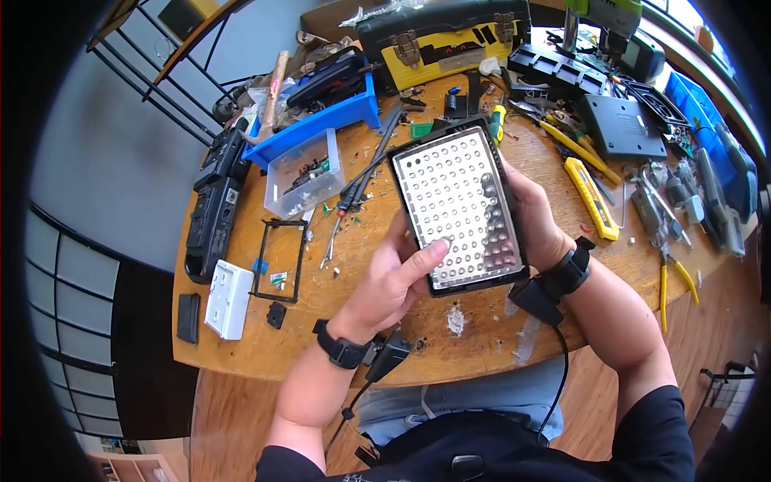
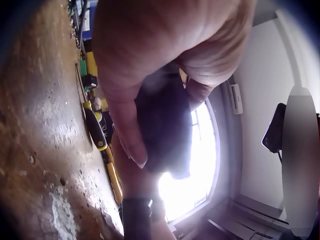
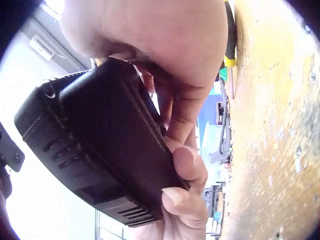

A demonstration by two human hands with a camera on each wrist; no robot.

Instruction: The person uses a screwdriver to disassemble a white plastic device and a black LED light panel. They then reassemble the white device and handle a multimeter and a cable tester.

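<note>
A black rectangular device with a silvery front panel (image 1: 454, 209) dotted with rows of small round LEDs is held above the table, tilted slightly. My left hand (image 1: 393, 277) grips its lower left side, the thumb lying on the panel. Along its right edge my right hand (image 1: 534, 213) holds it, fingers behind. In the left wrist view the left hand (image 2: 165, 45) curls around the dark casing (image 2: 165, 120). The right wrist view shows the black back casing (image 3: 110, 135), vent slots along one side, with the right hand (image 3: 165, 50) around it and fingertips of the other hand underneath.
A yellow-black toolbox (image 1: 450, 52) and blue tray (image 1: 321, 120) stand at the back. Left are a clear bin (image 1: 305, 173), black frame (image 1: 279, 261) and white box (image 1: 229, 300). Right lie a yellow cutter (image 1: 592, 199), pliers (image 1: 665, 277) and a grey panel (image 1: 622, 127).
</note>
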